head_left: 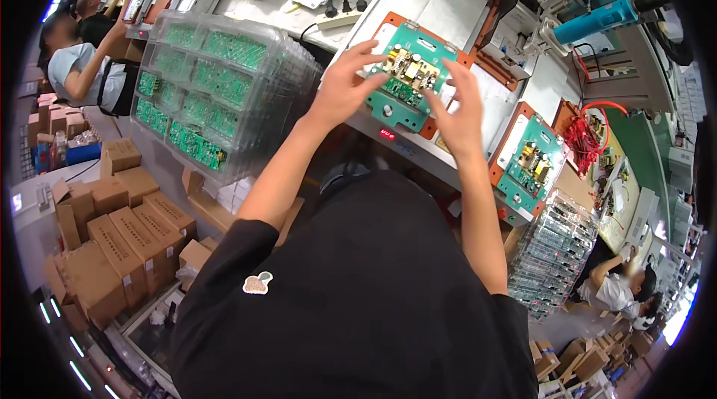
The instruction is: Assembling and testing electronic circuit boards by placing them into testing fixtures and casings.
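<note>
A green circuit board with yellow, black and white components (411, 70) sits in a teal fixture plate (407, 116) on an orange-brown base (428, 130). My left hand (345, 87) is at the board's left side, thumb and fingers apart, fingertips close to its edge. Over the right side is my right hand (459, 115), its fingers spread and curved, the thumb near the board's lower right corner. Neither hand visibly grips the board; whether the fingertips touch it I cannot tell.
To the right is a second fixture with a board (530, 164). Stacked clear trays of green boards (216, 93) stand at left, more trays (553, 249) at lower right. A blue cylindrical tool (597, 19) hangs upper right. Cardboard boxes (119, 249) fill the lower left. Other people sit both sides.
</note>
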A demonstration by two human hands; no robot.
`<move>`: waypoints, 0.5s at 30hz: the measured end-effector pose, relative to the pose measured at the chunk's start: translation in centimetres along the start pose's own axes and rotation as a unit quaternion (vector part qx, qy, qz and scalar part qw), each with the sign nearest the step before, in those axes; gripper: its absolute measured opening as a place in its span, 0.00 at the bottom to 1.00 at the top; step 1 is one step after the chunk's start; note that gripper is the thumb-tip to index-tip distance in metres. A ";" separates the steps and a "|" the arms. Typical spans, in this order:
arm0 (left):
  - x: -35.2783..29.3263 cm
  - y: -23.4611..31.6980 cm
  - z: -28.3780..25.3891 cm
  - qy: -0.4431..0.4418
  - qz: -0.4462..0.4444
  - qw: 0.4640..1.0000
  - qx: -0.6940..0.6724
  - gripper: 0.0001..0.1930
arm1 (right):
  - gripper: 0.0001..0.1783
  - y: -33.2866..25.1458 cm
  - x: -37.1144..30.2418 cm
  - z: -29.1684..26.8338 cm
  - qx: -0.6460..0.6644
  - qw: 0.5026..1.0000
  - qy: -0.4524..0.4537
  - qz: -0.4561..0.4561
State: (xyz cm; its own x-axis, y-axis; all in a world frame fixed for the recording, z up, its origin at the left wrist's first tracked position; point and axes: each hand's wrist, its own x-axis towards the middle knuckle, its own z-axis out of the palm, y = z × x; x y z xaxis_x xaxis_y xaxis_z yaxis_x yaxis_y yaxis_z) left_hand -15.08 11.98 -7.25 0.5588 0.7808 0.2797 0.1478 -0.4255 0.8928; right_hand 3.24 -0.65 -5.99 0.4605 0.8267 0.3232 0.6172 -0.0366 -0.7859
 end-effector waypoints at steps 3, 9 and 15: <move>-4.6 -3.0 -2.4 0.021 -0.041 0.997 0.064 0.19 | 0.19 -0.1 -3.4 -4.4 0.009 0.998 0.057 0.040; -8.2 -8.8 -3.6 0.043 -0.025 0.980 0.195 0.21 | 0.12 2.1 -10.6 -8.9 0.022 0.987 0.084 0.138; -9.2 -12.3 -9.7 0.001 -0.168 0.981 0.096 0.25 | 0.11 0.5 -14.3 -8.8 -0.026 0.989 0.115 0.093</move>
State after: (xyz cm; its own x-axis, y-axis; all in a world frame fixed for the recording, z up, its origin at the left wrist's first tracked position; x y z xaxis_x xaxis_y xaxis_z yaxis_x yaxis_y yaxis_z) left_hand -29.93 14.51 -17.35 0.4497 0.8930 -0.0187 0.4747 -0.2212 0.8519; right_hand 2.60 -17.41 -6.38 0.6979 0.6543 0.2912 0.5372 -0.2093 -0.8171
